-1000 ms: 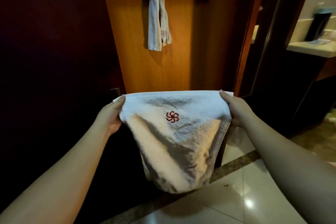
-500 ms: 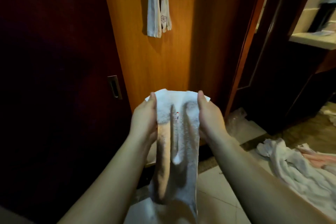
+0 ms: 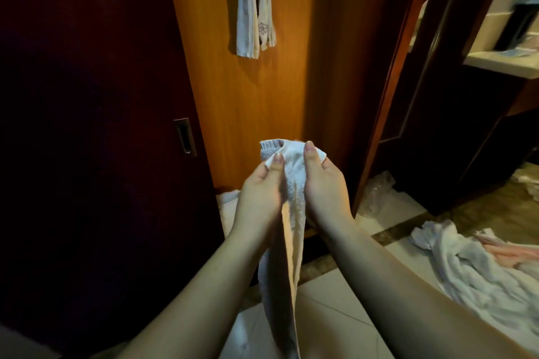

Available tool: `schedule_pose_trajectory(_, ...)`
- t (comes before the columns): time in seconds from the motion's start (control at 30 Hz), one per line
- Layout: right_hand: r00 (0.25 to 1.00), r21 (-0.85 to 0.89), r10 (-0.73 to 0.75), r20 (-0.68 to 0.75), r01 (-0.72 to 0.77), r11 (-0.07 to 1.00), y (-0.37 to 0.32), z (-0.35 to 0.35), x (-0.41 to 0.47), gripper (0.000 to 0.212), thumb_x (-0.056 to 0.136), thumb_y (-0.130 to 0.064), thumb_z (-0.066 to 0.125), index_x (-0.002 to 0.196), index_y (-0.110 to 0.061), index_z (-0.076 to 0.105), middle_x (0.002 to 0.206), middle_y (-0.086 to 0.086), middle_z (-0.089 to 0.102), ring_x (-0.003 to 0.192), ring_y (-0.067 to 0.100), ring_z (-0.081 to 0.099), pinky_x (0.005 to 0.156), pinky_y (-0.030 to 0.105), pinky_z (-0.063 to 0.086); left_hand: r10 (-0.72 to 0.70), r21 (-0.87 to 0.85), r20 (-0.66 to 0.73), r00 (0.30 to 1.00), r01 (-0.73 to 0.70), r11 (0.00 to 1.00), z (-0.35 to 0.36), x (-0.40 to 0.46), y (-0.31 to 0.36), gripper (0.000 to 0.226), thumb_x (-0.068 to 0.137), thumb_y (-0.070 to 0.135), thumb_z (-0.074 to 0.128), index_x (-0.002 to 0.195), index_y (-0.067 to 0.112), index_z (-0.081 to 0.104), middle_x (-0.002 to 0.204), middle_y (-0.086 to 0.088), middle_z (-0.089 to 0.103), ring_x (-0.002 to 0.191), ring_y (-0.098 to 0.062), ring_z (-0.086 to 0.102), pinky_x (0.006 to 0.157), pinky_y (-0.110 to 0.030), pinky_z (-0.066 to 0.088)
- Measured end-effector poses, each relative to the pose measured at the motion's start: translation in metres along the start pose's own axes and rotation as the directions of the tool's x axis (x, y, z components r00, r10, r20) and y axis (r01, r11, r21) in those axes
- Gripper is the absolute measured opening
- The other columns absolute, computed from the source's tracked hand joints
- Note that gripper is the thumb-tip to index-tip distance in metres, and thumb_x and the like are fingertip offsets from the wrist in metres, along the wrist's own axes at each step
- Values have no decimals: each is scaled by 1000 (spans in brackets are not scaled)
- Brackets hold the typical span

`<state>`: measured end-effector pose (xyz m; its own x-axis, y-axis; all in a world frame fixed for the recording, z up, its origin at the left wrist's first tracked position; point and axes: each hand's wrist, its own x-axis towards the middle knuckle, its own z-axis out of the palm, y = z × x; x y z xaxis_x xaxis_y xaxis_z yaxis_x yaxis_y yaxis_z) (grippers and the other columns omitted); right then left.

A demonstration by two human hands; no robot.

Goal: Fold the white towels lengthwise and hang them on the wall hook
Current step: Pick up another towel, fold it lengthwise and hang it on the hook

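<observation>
A white towel (image 3: 287, 230) hangs between my hands as a narrow folded strip, its lower end reaching down past my forearms. My left hand (image 3: 258, 195) pinches its top edge from the left with the thumb on the near face. My right hand (image 3: 323, 183) pinches the same edge from the right, close against the left. Higher up, a second white towel (image 3: 252, 11) with a red emblem hangs down the orange wooden panel (image 3: 262, 102). The hook that holds it lies above the top of the view.
A dark sliding door (image 3: 96, 125) with a metal recessed handle (image 3: 184, 137) stands at the left. A dark door frame (image 3: 388, 90) rises at the right. White laundry (image 3: 478, 274) lies heaped on the tiled floor at the right, crumpled plastic (image 3: 376, 192) near the frame.
My hands have come together from wide apart, closing the spread towel into a narrow strip. The emblem is now folded out of sight. The view has tilted down.
</observation>
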<state>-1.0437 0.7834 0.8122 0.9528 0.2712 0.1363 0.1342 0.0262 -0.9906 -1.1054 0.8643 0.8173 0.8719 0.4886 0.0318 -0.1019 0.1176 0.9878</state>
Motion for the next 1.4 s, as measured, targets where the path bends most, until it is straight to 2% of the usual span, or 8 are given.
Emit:
schedule_pose_trajectory(0.27,927,-78,-87,364,123,989,6,-12,-4,63,96,-62,40,152,-34,37,149,-15,46,130,-7,45,109,14,32,-87,-160,224,971,124,979,-15,1,5,84,82,70,28,136,14,60,129,-9,67,116,-15,66,91,-27,53)
schedule_pose_trajectory(0.37,928,-202,-143,343,221,954,2,-15,-8,58,100,-40,53,154,-32,34,139,-24,43,120,-15,45,91,-6,32,-110,-178,276,955,164,970,-22,4,4,87,87,72,22,141,12,55,136,-13,62,126,-20,59,105,-34,47)
schedule_pose_trajectory(0.5,938,-162,-199,284,251,954,4,-17,-5,42,105,-32,44,146,-29,47,133,-19,58,119,-9,54,90,2,42,-99,-184,343,934,170,968,-26,3,6,84,97,67,10,138,12,57,132,-6,66,120,-11,63,90,-23,54)
schedule_pose_trajectory(0.63,937,-149,-193,290,243,958,-1,-28,9,28,105,-32,44,125,-35,63,106,-14,72,98,0,67,83,19,52,147,131,2,989,-146,981,-40,17,10,48,102,51,40,107,17,74,113,-2,73,113,-20,65,98,-39,49)
schedule_pose_trajectory(0.73,922,-182,-218,319,285,941,-7,-33,19,23,105,-32,45,110,-41,66,103,-21,71,99,-2,65,85,20,50,399,621,-34,916,-294,726,-62,34,12,22,96,34,63,117,29,62,121,10,56,119,-10,50,101,-32,42)
schedule_pose_trajectory(1.0,906,-127,-292,306,342,931,-11,-48,35,22,98,-45,49,98,-40,70,109,-10,73,103,8,66,90,30,50,98,886,446,889,-455,90,-101,48,40,37,92,52,60,91,17,71,96,6,60,105,-7,37,93,-31,20)
schedule_pose_trajectory(1.17,919,-213,-297,258,354,911,-5,-65,42,30,91,-69,45,96,-48,67,95,-22,68,90,0,62,84,32,48,274,860,470,839,-506,75,-108,36,67,27,92,44,59,104,23,71,84,25,46,96,-7,37,96,-39,25)
schedule_pose_trajectory(1.4,896,-209,-322,305,394,895,-13,-67,36,27,89,-66,42,98,-53,65,97,-23,67,93,0,61,88,34,48,150,956,278,949,-289,55,-81,29,86,66,94,34,65,152,26,35,122,-4,65,116,-25,60,97,-36,46)
